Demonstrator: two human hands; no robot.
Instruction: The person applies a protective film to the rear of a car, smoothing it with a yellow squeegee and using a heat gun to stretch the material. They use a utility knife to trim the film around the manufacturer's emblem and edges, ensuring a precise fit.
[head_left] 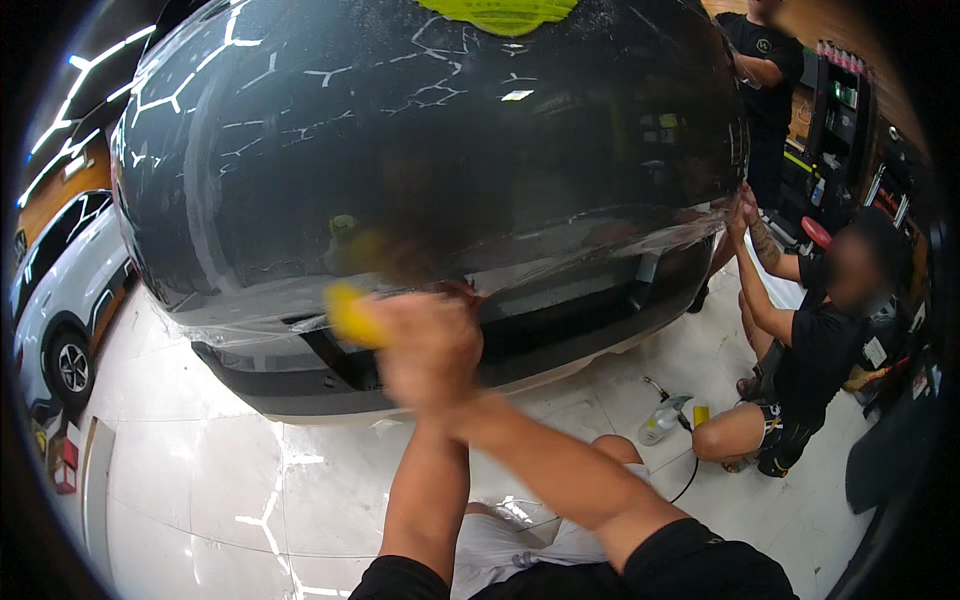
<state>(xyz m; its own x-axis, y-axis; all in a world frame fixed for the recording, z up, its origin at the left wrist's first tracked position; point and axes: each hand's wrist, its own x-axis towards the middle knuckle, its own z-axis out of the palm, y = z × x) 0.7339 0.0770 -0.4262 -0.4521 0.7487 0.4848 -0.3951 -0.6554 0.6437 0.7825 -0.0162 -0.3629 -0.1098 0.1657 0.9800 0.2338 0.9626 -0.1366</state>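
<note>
Forearms (565,458): extended forward, converging | Hands (428,350): overlapped, motion-blurred | Right fingers (392,322): clamped on yellow tool (350,315) | Left fingers: obscured, state indeterminable | Tool position: near dark car panel (580,160)'s lower edge

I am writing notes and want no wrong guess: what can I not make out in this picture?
Yellow tool, head view: exact shape lost in blur.
Hands, head view: overlap and blur hide each one's grip.
Green patch, head view: upper part cut off by the top edge.
White car, head view: one end cut off by the dark lens rim.
</note>
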